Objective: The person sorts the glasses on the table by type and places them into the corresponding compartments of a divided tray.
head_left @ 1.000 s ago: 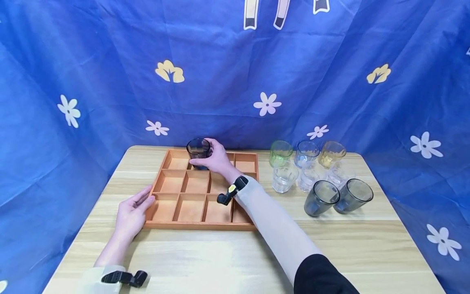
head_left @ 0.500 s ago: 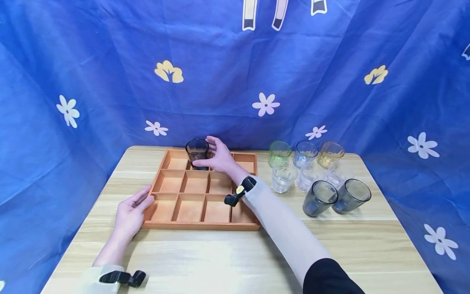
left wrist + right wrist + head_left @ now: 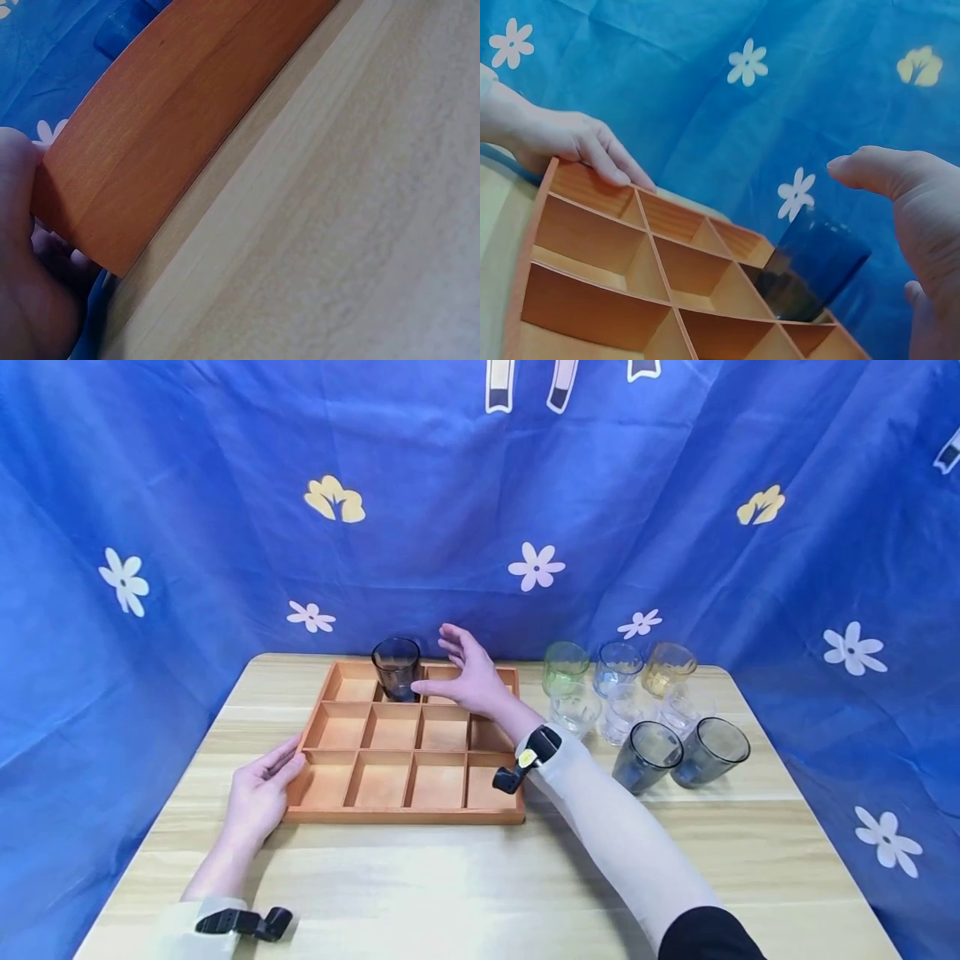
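A dark grey drinking glass (image 3: pixel 397 670) stands upright in the back row of a wooden divided tray (image 3: pixel 405 817), second compartment from the left. To its right, my right hand (image 3: pixel 474 681) has its thumb and fingers spread; in the right wrist view the thumb (image 3: pixel 870 169) is apart from the glass (image 3: pixel 814 262). At the tray's left side my left hand (image 3: pixel 258 793) holds the wall, thumb over the rim. In the left wrist view that hand (image 3: pixel 30 262) grips a corner of the tray (image 3: pixel 172 127).
On the table's right stand a green glass (image 3: pixel 566 668), a blue glass (image 3: pixel 618 670), a yellow glass (image 3: pixel 667 670), several clear glasses (image 3: pixel 575 710) and two dark grey glasses, one nearer the tray (image 3: pixel 647 758), one farther right (image 3: pixel 711 753). A blue curtain (image 3: pixel 420 552) hangs behind the table.
My right hand has let go of the dark grey glass and drawn back to the right, its fingers spreading. The glass stays in its compartment. My left hand keeps its hold on the tray.
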A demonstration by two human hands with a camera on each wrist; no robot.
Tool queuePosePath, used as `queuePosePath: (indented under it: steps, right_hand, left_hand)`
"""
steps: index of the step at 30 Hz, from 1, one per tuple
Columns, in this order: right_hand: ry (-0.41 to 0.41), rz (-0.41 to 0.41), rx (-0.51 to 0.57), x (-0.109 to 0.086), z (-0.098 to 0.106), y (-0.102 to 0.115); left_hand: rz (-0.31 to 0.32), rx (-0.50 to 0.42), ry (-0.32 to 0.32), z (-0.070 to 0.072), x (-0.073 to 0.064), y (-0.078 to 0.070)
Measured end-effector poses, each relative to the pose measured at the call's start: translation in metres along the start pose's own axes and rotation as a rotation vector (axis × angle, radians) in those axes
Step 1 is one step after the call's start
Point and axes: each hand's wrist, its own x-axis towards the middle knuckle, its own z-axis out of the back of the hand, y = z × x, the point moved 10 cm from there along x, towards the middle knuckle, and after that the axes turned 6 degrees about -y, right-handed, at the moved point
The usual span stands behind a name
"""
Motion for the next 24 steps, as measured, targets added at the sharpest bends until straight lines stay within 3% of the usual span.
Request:
queuePosePath:
  steps: [12,24]
  right_hand:
    - [-0.018,0.139,0.079,-0.028,0.037,0.034]
    - [-0.058,0.162,0.091,-0.063,0.088,0.049]
  left_hand:
    - [-0.011,0.026,0.009,-0.002,-0.001,-0.002]
    - [-0.031,0.081,0.033,-0.002,0.002,-0.005]
